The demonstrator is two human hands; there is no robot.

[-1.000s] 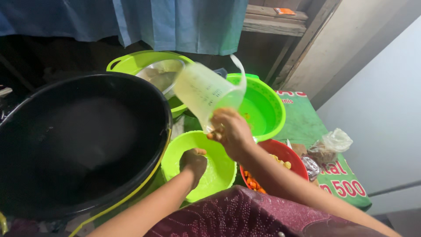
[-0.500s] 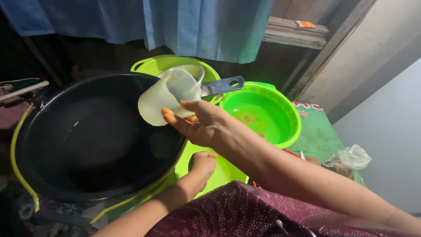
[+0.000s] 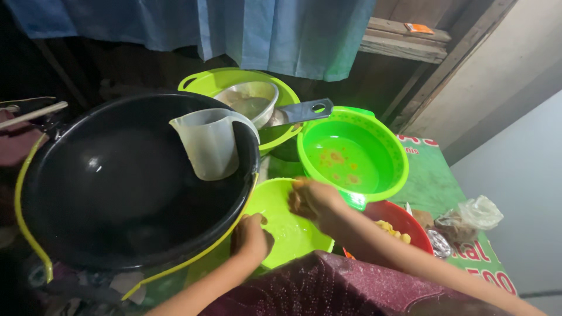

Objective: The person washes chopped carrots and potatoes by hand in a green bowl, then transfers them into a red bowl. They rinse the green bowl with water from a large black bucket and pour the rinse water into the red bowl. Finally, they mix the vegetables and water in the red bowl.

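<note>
A clear plastic measuring jug [image 3: 209, 149] stands upright inside the big black basin [image 3: 88, 187], against its right wall. My right hand [image 3: 313, 200] has its fingers curled at the far rim of a small green bowl [image 3: 287, 231]. Whether it grips the rim or holds something small I cannot tell. My left hand [image 3: 252, 237] rests on the bowl's near-left rim, beside the black basin's edge.
A green basin [image 3: 383, 155] with orange specks sits right of the jug. Behind it, another green basin [image 3: 231, 79] holds a metal bowl [image 3: 249, 100] and a grey-handled utensil [image 3: 304, 111]. A red bowl [image 3: 401, 222] of yellowish food and crumpled plastic bags [image 3: 468, 217] lie at the right.
My right hand set the jug down inside the black basin, let go, and came back to the small green bowl. The left hand stayed on the bowl's rim.
</note>
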